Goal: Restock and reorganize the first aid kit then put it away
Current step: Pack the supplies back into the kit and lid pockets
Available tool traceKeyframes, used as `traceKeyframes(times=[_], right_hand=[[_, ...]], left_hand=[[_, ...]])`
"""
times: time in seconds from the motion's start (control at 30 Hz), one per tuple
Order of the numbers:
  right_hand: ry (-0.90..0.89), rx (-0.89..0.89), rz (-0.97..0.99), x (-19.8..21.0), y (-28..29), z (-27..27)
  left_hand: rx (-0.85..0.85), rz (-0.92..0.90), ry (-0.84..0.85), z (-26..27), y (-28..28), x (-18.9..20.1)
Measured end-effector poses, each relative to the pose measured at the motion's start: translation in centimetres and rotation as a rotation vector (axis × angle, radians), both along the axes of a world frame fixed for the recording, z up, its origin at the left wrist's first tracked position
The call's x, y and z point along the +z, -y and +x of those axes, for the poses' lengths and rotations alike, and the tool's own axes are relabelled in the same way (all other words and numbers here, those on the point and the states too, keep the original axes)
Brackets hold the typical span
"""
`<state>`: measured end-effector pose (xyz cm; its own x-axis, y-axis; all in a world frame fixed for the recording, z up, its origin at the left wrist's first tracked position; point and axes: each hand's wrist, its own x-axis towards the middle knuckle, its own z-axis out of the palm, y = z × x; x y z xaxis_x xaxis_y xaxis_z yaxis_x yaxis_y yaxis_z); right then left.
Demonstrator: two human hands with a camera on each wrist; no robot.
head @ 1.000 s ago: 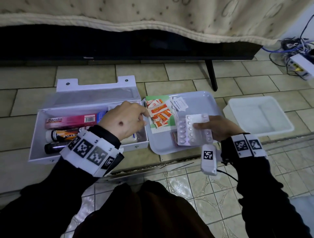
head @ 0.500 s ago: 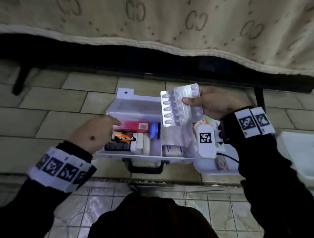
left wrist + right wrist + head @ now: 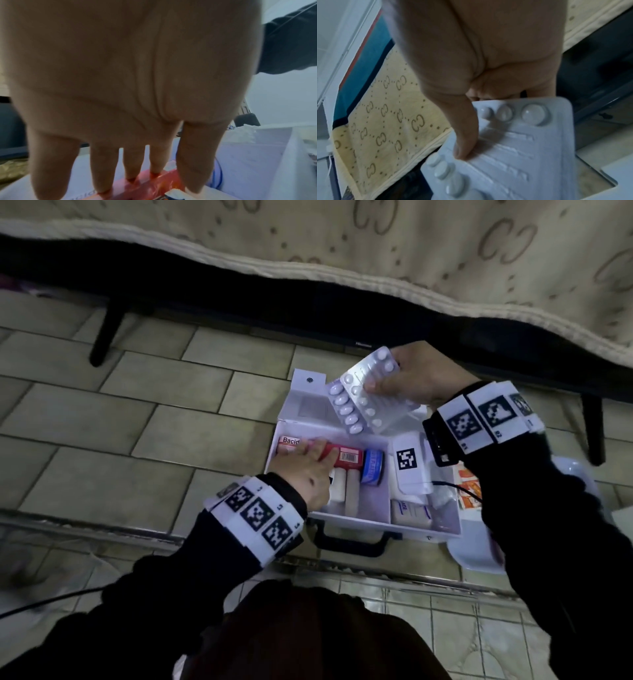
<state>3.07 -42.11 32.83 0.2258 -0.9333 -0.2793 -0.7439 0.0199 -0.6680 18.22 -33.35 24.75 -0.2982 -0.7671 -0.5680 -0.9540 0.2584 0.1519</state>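
First aid kit (image 3: 363,515) — white plastic case, lid open, black handle toward the lower edge of the frame; sits on the tiled floor (image 3: 137,419) at centre-right of the head view.

Contents, left compartment: red "Bacid…" box (image 3: 346,456) lying crosswise along the upper wall, long axis left–right; blue-labelled round tin (image 3: 373,466) just right of it; white tubes (image 3: 351,491) below. Right compartment: a white packet (image 3: 409,512), partly hidden.

Left hand (image 3: 308,470) — fingers straight, laid flat on the red box, gripping nothing; the left-wrist view shows fingertips (image 3: 130,180) touching its top.

Blister packs (image 3: 366,392) — two or more sheets stacked, pinched by the right hand (image 3: 421,378), thumb (image 3: 464,142) pressed on the upper face; held above the open lid, tilted, long axis running upper right to lower left. The free space in the kit lies below and slightly left of the packs — the right hand is the nearer one to fill it.

Orange sachets (image 3: 467,491) on a tray, right of the kit.
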Motion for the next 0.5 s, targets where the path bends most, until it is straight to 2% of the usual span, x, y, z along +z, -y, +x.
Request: traceKeyframes(times=[0.2, 0.37, 0.5], right_hand=[[-0.091, 0.008, 0.025, -1.0, -0.1, 1.7], [-0.161, 0.021, 0.023, -1.4, -0.5, 2.6], [-0.185, 0.032, -0.006, -1.2, -0.5, 2.9]], left_hand=[[-0.034, 0.007, -0.02, 0.5, -0.3, -0.2], [0.008, 0.014, -0.121, 1.2, 0.5, 0.6], [0.051, -0.055, -0.069, 1.5, -0.2, 0.5]])
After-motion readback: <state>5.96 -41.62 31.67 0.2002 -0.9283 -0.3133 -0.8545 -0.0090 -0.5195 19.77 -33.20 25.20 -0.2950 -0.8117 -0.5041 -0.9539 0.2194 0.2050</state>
